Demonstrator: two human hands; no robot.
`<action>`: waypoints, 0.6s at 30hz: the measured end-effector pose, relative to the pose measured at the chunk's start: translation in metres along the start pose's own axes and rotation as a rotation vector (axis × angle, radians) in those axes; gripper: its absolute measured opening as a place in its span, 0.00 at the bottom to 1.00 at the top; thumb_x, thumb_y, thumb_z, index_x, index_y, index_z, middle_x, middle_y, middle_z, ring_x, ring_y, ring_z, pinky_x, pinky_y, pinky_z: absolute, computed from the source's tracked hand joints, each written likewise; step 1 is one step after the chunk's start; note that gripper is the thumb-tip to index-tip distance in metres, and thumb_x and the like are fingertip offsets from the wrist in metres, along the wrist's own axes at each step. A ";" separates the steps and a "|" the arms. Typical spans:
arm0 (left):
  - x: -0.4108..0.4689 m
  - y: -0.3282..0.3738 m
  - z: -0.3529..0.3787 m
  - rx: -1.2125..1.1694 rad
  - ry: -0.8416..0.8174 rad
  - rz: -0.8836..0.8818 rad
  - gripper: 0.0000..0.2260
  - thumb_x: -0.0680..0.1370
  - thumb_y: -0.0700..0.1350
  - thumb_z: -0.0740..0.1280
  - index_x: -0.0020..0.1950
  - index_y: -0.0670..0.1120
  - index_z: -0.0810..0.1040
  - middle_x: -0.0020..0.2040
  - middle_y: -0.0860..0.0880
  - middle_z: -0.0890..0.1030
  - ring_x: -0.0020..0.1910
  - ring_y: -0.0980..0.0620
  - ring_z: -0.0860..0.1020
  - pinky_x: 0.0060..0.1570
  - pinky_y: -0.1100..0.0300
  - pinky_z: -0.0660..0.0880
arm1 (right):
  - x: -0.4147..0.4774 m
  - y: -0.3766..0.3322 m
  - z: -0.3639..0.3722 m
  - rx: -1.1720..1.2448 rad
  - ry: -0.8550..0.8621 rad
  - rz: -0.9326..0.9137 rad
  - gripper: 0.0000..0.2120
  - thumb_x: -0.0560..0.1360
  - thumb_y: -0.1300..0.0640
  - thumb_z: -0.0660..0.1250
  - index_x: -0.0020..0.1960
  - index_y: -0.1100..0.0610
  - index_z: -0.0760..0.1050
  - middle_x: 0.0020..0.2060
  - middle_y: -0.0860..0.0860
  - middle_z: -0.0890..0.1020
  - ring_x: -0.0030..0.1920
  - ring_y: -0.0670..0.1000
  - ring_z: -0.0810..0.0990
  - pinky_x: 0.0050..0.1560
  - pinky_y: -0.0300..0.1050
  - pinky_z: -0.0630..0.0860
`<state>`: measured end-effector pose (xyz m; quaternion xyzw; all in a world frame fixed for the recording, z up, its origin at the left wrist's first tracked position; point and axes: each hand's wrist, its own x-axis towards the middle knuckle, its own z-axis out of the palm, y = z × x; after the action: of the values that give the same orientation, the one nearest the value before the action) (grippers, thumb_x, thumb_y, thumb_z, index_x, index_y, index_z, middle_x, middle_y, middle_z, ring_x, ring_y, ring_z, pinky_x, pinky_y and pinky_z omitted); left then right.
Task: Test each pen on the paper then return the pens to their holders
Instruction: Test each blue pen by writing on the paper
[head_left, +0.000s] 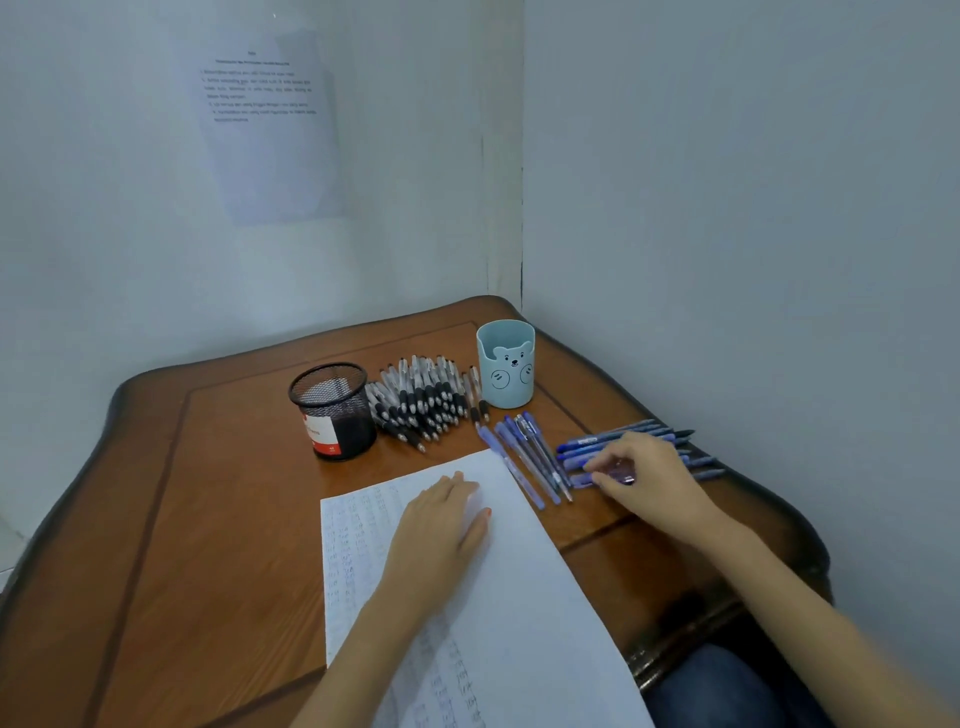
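While pinning the paper (545, 597) flat with the left hand (441, 525), fingers straight, reaching out with the right hand (644, 480) over the blue pens (623, 439) fanned on the worktop (208, 493). Seems to pinch one pen (582, 479) at the near edge of that fan, fingers curled down onto it (not lifted clear, as far as can be judged). Lies crosswise under the fingertips, long axis running left to right. Needs only a short carry leftward to the sheet, over a second blue row (530, 460) slanting between the two hands. Right hand plainly the nearer for this one. Well beyond the left hand's fingertips: black pens (421, 400) in a heap, mesh holder (335, 410) on their left, bear cup (506, 364) on their right, with no pens standing in either.
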<state>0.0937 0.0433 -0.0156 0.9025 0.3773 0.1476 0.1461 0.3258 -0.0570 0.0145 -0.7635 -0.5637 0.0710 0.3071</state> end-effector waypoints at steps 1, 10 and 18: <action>0.002 0.003 0.002 -0.006 0.005 0.019 0.19 0.82 0.54 0.55 0.70 0.48 0.68 0.71 0.49 0.70 0.70 0.51 0.67 0.68 0.59 0.60 | -0.004 0.009 -0.007 -0.040 -0.015 -0.015 0.05 0.73 0.60 0.72 0.47 0.52 0.83 0.39 0.41 0.76 0.43 0.42 0.76 0.49 0.37 0.75; 0.000 0.019 0.006 -0.019 0.024 0.030 0.14 0.82 0.49 0.58 0.65 0.46 0.72 0.66 0.51 0.73 0.64 0.53 0.70 0.60 0.61 0.64 | -0.027 0.026 -0.025 -0.255 -0.156 -0.139 0.09 0.77 0.53 0.67 0.57 0.49 0.79 0.45 0.43 0.72 0.49 0.43 0.67 0.55 0.43 0.69; -0.007 0.011 -0.006 -0.074 0.080 0.002 0.14 0.82 0.48 0.59 0.67 0.47 0.72 0.69 0.51 0.72 0.67 0.53 0.68 0.63 0.62 0.62 | -0.020 -0.017 -0.009 0.041 -0.136 -0.169 0.10 0.81 0.55 0.60 0.62 0.47 0.68 0.46 0.40 0.75 0.44 0.45 0.78 0.45 0.40 0.78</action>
<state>0.0941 0.0316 -0.0074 0.8902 0.3764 0.1977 0.1637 0.3082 -0.0755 0.0261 -0.7001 -0.6441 0.1081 0.2887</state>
